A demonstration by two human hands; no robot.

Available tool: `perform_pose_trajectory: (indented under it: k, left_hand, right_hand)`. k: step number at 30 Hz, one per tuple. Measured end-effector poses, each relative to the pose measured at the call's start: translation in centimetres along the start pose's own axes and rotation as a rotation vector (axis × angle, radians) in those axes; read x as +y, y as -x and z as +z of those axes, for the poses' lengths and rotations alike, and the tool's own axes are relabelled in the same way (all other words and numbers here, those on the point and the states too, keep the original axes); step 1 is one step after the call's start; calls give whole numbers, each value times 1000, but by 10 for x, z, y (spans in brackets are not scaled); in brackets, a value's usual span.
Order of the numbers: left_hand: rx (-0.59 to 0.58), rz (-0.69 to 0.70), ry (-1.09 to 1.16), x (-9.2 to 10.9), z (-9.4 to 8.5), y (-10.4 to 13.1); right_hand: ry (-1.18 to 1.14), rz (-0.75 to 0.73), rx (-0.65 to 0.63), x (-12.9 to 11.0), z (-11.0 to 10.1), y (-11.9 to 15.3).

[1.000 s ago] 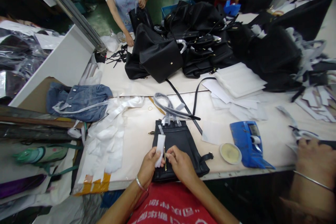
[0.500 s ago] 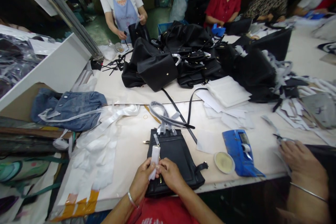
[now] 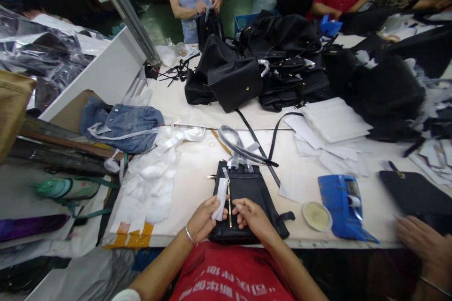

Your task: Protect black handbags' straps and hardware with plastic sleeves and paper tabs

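Note:
On the table in front of me lies a black leather bag (image 3: 247, 193), with a gold zipper (image 3: 229, 207) running down its face. A pale wrapped tab sits at the zipper's top end. My left hand (image 3: 206, 216) pinches a white strip (image 3: 221, 195), thin and paper-like, over the bag's left side. My right hand (image 3: 251, 218) is just right of the zipper, fingers loosely bent and apart, with nothing visible in them. Plastic-wrapped handles (image 3: 235, 143) rise from the bag's top, and a black strap (image 3: 286, 216) sticks out at its lower right.
To the right are a round tub (image 3: 317, 216) and a blue tape dispenser (image 3: 341, 204). White sheets (image 3: 335, 120) and piled black bags (image 3: 236, 82) lie behind. White strips (image 3: 151, 188) and a denim bag (image 3: 123, 124) are left. A co-worker's hand (image 3: 423, 240) is at far right.
My right hand has come away from the white strip and moved right; the left still holds it. The zipper shows more now. The co-worker's hand at right has moved lower, and the view has shifted.

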State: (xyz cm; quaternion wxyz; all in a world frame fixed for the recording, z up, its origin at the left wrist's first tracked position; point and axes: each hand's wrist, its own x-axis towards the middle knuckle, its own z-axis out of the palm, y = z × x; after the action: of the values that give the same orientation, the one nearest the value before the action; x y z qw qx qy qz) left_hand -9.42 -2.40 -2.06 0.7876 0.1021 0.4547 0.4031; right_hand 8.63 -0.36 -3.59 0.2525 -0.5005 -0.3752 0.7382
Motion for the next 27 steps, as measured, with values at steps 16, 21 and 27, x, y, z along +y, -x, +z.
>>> perform_pose_trajectory:
  k: [16, 21, 27]
  left_hand:
    - [-86, 47, -39, 1, 1, 10]
    - [-68, 18, -6, 0, 0, 8]
    - [-82, 46, 5, 0, 5, 10]
  right_hand:
    - [66, -39, 125, 8, -19, 47]
    - [82, -19, 215, 11, -35, 69]
    - [530, -374, 140, -13, 3, 47]
